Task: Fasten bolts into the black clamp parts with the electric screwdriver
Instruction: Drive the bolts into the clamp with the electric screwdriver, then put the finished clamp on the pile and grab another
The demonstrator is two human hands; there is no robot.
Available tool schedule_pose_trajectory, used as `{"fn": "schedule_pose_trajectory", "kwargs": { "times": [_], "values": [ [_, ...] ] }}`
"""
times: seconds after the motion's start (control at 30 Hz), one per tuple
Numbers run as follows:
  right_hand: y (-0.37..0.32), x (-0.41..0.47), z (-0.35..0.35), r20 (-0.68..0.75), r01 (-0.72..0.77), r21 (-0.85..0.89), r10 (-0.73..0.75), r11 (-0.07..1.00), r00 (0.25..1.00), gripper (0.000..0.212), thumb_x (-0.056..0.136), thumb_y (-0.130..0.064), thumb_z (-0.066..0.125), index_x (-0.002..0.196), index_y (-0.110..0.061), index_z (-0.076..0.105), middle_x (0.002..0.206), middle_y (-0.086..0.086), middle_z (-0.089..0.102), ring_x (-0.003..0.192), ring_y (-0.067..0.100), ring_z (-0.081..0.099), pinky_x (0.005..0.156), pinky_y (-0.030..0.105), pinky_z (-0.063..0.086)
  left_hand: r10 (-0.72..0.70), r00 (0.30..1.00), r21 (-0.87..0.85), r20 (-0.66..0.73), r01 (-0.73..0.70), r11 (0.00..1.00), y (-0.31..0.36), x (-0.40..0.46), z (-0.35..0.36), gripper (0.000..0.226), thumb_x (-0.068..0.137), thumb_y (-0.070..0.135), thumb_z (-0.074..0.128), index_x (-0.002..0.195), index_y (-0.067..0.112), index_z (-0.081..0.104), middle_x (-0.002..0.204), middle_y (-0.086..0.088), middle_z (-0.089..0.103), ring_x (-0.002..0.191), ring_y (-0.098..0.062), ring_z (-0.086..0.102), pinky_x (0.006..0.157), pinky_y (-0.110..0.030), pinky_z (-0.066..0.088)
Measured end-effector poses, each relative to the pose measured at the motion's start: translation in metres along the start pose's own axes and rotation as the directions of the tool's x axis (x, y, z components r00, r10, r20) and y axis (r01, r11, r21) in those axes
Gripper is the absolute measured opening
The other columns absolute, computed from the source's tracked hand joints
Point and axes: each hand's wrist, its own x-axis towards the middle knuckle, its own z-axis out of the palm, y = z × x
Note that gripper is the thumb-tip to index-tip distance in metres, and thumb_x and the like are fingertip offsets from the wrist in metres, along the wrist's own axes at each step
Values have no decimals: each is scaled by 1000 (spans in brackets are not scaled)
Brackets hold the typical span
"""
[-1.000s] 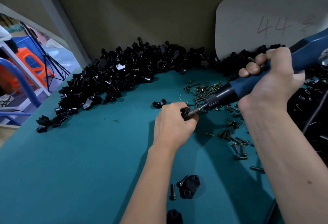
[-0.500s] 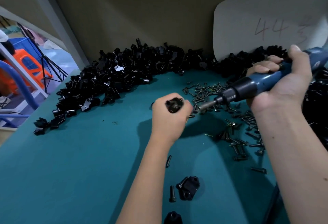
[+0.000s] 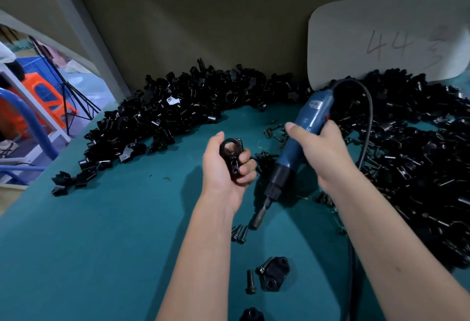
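Teal counter (image 3: 101, 257) fills most of the view, and everything else is placed here against the black clamp part (image 3: 232, 155) gripped near its middle. Behind that clamp a long heap of loose black clamp parts (image 3: 178, 112) runs along the back wall and curves round to a deeper heap (image 3: 419, 168) on its right. Above that right heap a pale board (image 3: 381, 35) leans on the wall, with "44" written on it. To the right of the held clamp the right hand (image 3: 320, 152) wraps its fingers round the blue electric screwdriver (image 3: 297, 142), whose black nose and bit slope down and toward the viewer, the bit tip just above the counter and apart from the clamp; its dark cord (image 3: 368, 117) arches up over the right heap. The left hand (image 3: 223, 170) holds the clamp with fingers curled under it and the thumb along its left side, ring opening facing up. Between clamp and right heap lie scattered bolts (image 3: 274, 134). Nearer the viewer than the clamp sit three bolts (image 3: 239, 234) side by side, then a flat black clamp piece (image 3: 274, 273) with one bolt (image 3: 250, 281) just left of it.
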Motion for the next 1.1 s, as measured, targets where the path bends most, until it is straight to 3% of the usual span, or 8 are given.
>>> {"fn": "schedule_pose_trajectory", "kwargs": {
  "times": [0.13, 0.23, 0.43, 0.7, 0.8, 0.87, 0.97, 1.1],
  "values": [
    [7, 1, -1, 62, 86, -312, -70, 946, 996, 38, 91, -51, 74, 101, -15, 66, 91, 2, 69, 82, 20, 67, 71, 35, 56, 9, 1000, 16, -21, -8, 1000, -2, 2, 0, 58, 104, 54, 43, 56, 22, 50, 60, -1, 41, 41, -10, 30, 38, -21, 12],
    [3, 2, -7, 4, 203, -531, -237, 823, 972, 31, 93, -49, 72, 89, -18, 65, 76, -6, 66, 70, 8, 62, 58, 23, 45, 59, 997, 107, -59, -53, 993, -4, 3, 1, 52, 106, 59, 38, 76, 17, 46, 58, -2, 46, 40, -9, 30, 39, -21, 12],
    [-3, 0, -14, 62, 292, -768, -388, 570, 920, 17, 95, -35, 71, 103, -20, 67, 104, 2, 67, 91, 22, 64, 78, 35, 54, 194, 979, 345, -63, -161, 925, -7, -1, 4, 54, 110, 56, 30, 81, 14, 47, 61, -7, 56, 41, -12, 30, 38, -23, 20],
    [-4, -2, -17, 63, 366, -784, -522, 502, 851, 9, 92, -30, 74, 97, -22, 73, 112, -1, 60, 95, 20, 60, 76, 29, 42, 167, 986, 347, 28, -166, 923, -10, -4, 9, 36, 108, 37, 30, 81, 15, 38, 54, -4, 43, 40, -14, 26, 38, -24, 19],
    [-12, -9, -6, 360, 672, -555, -587, 489, 725, 17, 94, -38, 72, 96, -22, 77, 98, -8, 69, 86, 11, 63, 78, 32, 52, 248, 969, 350, -8, -230, 908, -14, -2, 14, 28, 104, 32, 33, 84, 17, 45, 53, -1, 39, 38, -13, 27, 37, -21, 21],
    [-12, -17, 6, 495, 743, -409, -555, 530, 669, 20, 93, -40, 73, 95, -22, 78, 90, -10, 72, 84, 10, 66, 79, 33, 52, 335, 939, 422, -83, -271, 865, -16, 0, 15, 25, 101, 36, 40, 89, 20, 55, 55, 3, 46, 38, -11, 37, 37, -21, 26],
    [-9, -18, 14, 507, 716, -348, -520, 605, 687, 17, 90, -38, 79, 94, -22, 78, 89, -9, 70, 82, 12, 64, 78, 33, 50, 398, 908, 506, -130, -285, 814, -17, 2, 11, 30, 84, 46, 44, 92, 22, 59, 62, 9, 53, 45, -7, 47, 37, -21, 31],
    [-9, -15, 10, 541, 707, -370, -479, 603, 692, 19, 88, -36, 82, 97, -19, 78, 89, -5, 69, 81, 15, 63, 79, 36, 51, 515, 856, 572, -49, -398, 717, -19, 4, 11, 25, 86, 42, 37, 84, 19, 46, 62, 5, 42, 48, -11, 39, 39, -24, 29]
  ]
}}
